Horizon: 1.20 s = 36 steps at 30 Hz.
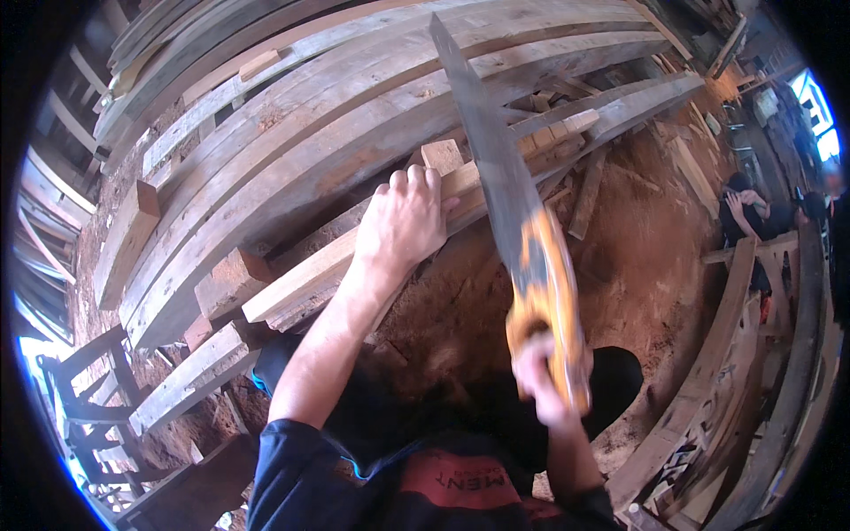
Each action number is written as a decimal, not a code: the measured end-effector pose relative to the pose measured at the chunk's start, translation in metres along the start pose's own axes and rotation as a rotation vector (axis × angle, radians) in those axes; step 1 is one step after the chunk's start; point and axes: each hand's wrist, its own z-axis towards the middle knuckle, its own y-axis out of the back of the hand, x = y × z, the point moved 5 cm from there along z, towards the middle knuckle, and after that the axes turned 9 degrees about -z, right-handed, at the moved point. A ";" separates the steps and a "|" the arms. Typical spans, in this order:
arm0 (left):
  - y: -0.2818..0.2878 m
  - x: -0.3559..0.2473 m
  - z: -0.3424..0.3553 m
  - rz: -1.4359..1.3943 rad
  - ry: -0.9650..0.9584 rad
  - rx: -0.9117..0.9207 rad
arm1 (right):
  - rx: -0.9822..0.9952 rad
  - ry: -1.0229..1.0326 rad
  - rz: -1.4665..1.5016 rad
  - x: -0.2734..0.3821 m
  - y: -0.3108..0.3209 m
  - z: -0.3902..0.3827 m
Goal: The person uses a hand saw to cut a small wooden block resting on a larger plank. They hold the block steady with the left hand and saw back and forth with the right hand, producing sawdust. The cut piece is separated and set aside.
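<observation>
My left hand (403, 221) is closed over a pale timber batten (292, 283) that runs diagonally from lower left to upper right, its fingers curled on the top edge near a short wood block (441, 155). My right hand (546, 380) grips the yellow handle of a handsaw (558, 305), slightly blurred. The long grey blade (482, 150) points away from me and crosses the batten just right of my left hand; whether it touches the wood I cannot tell. Evenly spaced cuts or marks (553, 133) show on the batten's far right part.
Long curved planks (274, 150) lie stacked beyond the batten, with loose offcuts on reddish dirt (460, 292). A dark wooden frame (88, 398) stands at left. Curved timbers (717, 372) line the right, where people in dark clothes (753, 221) are near a bright opening (815, 115).
</observation>
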 end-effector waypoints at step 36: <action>0.002 0.000 -0.002 0.036 0.104 0.059 | 0.196 -0.389 0.146 -0.036 0.037 -0.156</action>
